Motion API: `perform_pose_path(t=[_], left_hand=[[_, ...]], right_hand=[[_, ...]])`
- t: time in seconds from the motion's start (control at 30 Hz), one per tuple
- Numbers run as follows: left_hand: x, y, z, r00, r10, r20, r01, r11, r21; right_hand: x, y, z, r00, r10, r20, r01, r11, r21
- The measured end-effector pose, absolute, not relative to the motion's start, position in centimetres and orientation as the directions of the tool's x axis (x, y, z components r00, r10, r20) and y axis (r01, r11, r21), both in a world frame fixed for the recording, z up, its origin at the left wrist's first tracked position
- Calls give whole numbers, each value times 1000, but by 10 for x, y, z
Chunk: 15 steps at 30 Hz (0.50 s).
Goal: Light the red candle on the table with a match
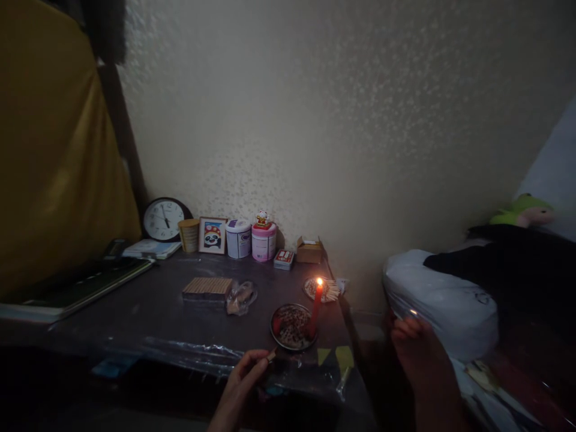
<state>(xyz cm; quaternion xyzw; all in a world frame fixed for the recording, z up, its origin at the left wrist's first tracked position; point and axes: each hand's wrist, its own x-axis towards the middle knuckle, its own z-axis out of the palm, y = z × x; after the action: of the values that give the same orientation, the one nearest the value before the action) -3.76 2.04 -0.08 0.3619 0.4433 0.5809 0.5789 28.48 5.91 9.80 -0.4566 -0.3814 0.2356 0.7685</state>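
Note:
At the front edge of the table, my left hand point(245, 378) pinches a small tan matchbox point(270, 356). My right hand point(416, 351) is raised to the right of the table, fingers closed on what looks like a match, with a small bright glow point(414, 312) at its tip; most of the stick is hidden. Between my hands, a lit red candle point(317, 309) stands upright at the right rim of a dark round plate point(271, 327) covered with dark bits. Behind the candle lies a smaller plate point(306, 288) with several pale sticks point(332, 291).
A row of small boxes point(207, 288) and a clear plastic bag point(242, 298) lie mid-table. Along the wall stand a clock point(165, 221), a framed picture point(213, 236), two canisters point(263, 243) and a cardboard box point(309, 251). A white bag point(443, 303) sits at right.

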Motion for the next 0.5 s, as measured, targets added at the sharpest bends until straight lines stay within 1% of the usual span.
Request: perform_pose_path(t=[0.03, 0.07, 0.17, 0.37, 0.5], left_hand=[[-38, 21, 0, -70, 994, -86, -345, 57, 937], [-37, 21, 0, -69, 994, -81, -342, 53, 938], [-37, 23, -2, -47, 994, -94, -385, 69, 920], [-36, 24, -5, -53, 992, -119, -425, 85, 901], [-35, 23, -5, -12, 994, -108, -437, 92, 895]], right_hand=[[287, 59, 96, 567, 744, 353, -39, 452, -891], [289, 59, 94, 549, 765, 337, -27, 419, -907], [293, 65, 81, 551, 782, 292, -2, 351, -936], [304, 77, 58, 552, 791, 264, -172, 417, -892], [308, 79, 51, 532, 811, 243, -260, 430, -865]])
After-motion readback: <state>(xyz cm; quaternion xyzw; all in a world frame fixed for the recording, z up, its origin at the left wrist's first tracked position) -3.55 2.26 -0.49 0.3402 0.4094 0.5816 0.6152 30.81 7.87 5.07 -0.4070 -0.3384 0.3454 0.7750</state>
